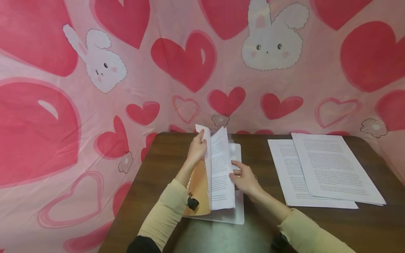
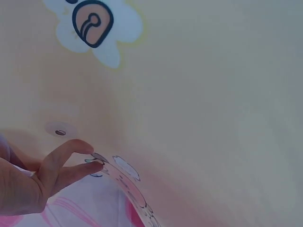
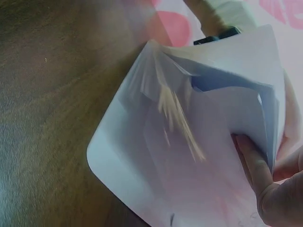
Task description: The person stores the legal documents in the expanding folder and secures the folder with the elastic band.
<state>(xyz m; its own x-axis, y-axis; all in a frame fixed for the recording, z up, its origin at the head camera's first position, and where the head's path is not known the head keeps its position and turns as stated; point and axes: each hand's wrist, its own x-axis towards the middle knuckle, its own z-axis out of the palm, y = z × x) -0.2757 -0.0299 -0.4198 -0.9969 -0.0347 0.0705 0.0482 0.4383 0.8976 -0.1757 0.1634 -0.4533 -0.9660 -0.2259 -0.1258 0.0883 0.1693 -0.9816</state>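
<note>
An opened folder [image 1: 200, 189] with an orange cartoon-print cover and clear sleeves lies on the table. My left hand [image 1: 197, 149] is at its raised upper left edge; in the left wrist view that hand [image 2: 42, 182] pinches the rim of the peach cover [image 2: 199, 113] between thumb and finger. Printed sheets [image 1: 220, 172] stand tilted over the folder. On their right edge my right hand [image 1: 245, 177] grips them. Seen from the right wrist, the fingers [image 3: 254, 163] lie against the bent white sheets [image 3: 236, 104], above a translucent sleeve [image 3: 142, 137].
Two overlapping stacks of printed paper, an upper stack [image 1: 338, 168] and a lower stack [image 1: 286, 172], lie to the right on the dark wooden table [image 1: 142, 196]. A pink cloth [image 1: 177, 21] with hearts and rabbits hangs behind the table's far edge.
</note>
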